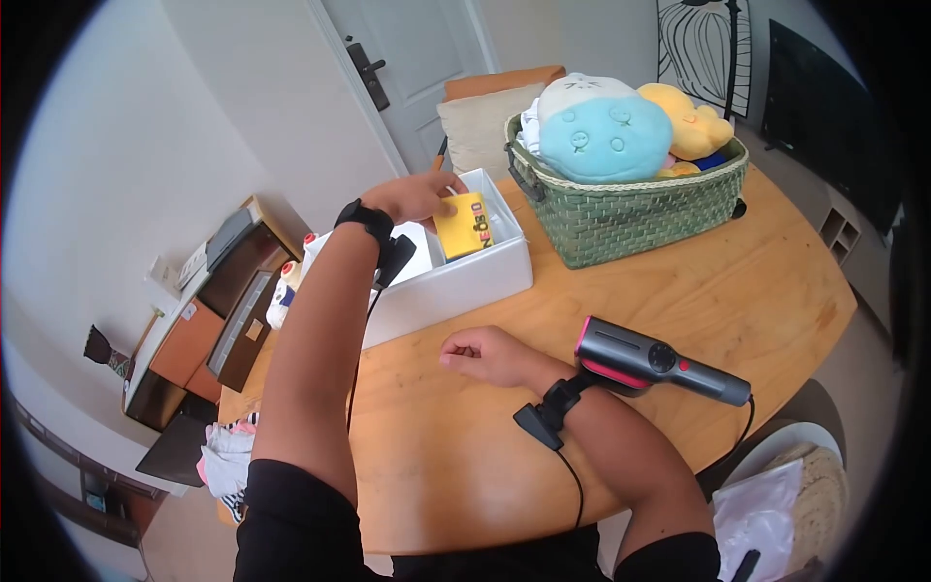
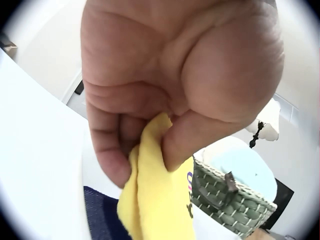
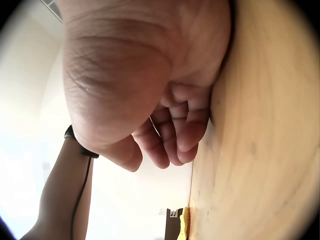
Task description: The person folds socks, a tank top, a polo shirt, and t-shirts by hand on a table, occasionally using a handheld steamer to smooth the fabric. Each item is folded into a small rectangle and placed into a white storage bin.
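Yellow cloth (image 1: pixel 464 229), folded and printed with bold lettering, hangs at the open top of a long white box (image 1: pixel 451 299), near the end closer to the basket. The left hand (image 1: pixel 412 197) holds it from above, thumb on one side and curled fingers on the other, the fold pinched narrow between them. Dark blue fabric (image 2: pixel 103 214) shows beneath it in the left wrist view. Whether the cloth touches the fabric cannot be told.

On the wooden bench (image 1: pixel 436 436), just in front of the box, the right hand (image 1: pixel 495 356) rests on its edge, fingers loosely curled. Both wrists wear black straps. Just beyond the right wrist sits a grey-and-pink handheld appliance (image 1: pixel 645 354), a cord trailing from its handle.

Farther back on the bench stands a green woven basket (image 1: pixel 635 228), piled with a blue-and-white plush (image 1: pixel 606 136) and a yellow plush (image 1: pixel 684 118). Crumpled clothes (image 1: pixel 229 456) lie at the bench's left edge. A chair (image 1: pixel 475 126) stands behind the bench, before a pale door (image 1: pixel 417 73).
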